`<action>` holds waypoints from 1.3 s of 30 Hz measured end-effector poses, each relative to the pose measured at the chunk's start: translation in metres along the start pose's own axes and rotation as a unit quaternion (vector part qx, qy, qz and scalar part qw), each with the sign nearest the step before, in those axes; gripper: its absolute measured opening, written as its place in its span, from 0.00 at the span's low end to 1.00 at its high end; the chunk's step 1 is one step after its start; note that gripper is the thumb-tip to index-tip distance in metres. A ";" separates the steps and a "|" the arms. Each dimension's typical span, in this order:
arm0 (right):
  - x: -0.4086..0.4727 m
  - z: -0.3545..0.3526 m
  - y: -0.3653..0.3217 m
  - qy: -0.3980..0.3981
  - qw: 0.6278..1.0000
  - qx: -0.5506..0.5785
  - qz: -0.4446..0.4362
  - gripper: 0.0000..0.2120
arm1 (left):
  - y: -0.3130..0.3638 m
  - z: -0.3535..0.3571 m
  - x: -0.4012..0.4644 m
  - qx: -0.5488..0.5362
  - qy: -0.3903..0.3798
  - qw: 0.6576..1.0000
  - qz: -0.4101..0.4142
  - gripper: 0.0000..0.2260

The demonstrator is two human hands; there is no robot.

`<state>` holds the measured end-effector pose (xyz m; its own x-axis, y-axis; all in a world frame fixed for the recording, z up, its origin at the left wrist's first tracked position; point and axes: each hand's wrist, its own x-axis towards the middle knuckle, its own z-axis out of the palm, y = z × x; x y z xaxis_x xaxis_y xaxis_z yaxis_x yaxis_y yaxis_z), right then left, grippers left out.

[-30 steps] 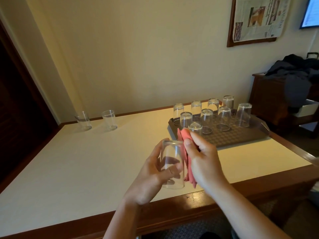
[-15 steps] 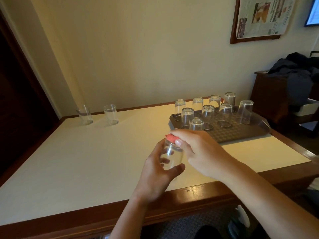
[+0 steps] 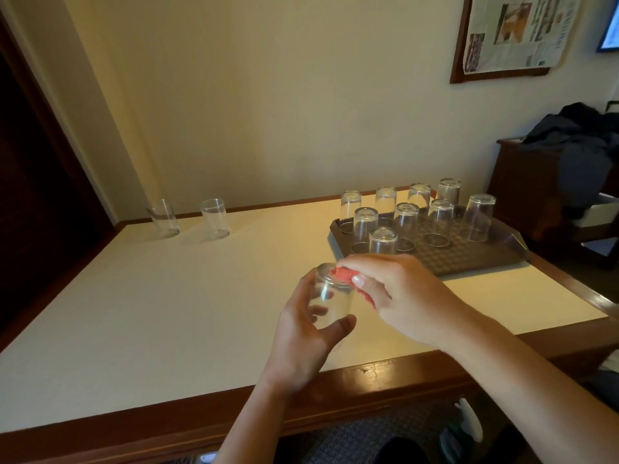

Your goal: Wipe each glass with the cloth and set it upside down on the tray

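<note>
The left hand (image 3: 306, 336) is wrapped around a clear drinking glass (image 3: 330, 296), holding it above the cream tabletop (image 3: 167, 313) near its front edge, while the right hand (image 3: 402, 296) pinches a red cloth (image 3: 345, 275) against the glass's upper end. Behind them, a brown tray (image 3: 485, 252) carries nine inverted glasses (image 3: 438, 219) set in rows. Two upright glasses (image 3: 214, 217) stand well apart from it at the far left of the table, near the wall.

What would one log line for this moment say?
left hand: holds glass | right hand: rubs red cloth on glass | tray: nine upturned glasses | table: two upright glasses waiting
</note>
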<state>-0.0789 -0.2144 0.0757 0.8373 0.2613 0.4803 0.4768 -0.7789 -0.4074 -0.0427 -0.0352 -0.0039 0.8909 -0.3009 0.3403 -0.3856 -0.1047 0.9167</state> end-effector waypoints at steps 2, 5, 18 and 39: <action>0.007 0.003 -0.001 0.003 1.000 -0.012 0.000 0.13 | -0.001 0.008 0.001 0.002 -0.015 1.000 -0.005 0.28; 0.002 0.007 -0.014 0.011 0.999 0.007 -0.050 0.14 | -0.004 0.005 0.006 0.002 0.012 1.000 0.006 0.28; 0.000 0.003 0.004 0.041 0.998 0.024 -0.034 0.15 | -0.005 0.013 0.003 0.001 0.013 1.000 0.016 0.28; 0.009 0.024 -0.005 0.034 0.996 0.048 -0.073 0.17 | -0.020 0.008 0.002 0.039 0.038 0.998 0.013 0.28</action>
<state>-0.0677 -0.1946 0.0632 0.7393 0.3261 0.5891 0.6177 -0.6768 -0.4005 -0.0348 -0.0413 -0.0227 0.8950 -0.2321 0.3808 -0.4230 -0.1715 0.8897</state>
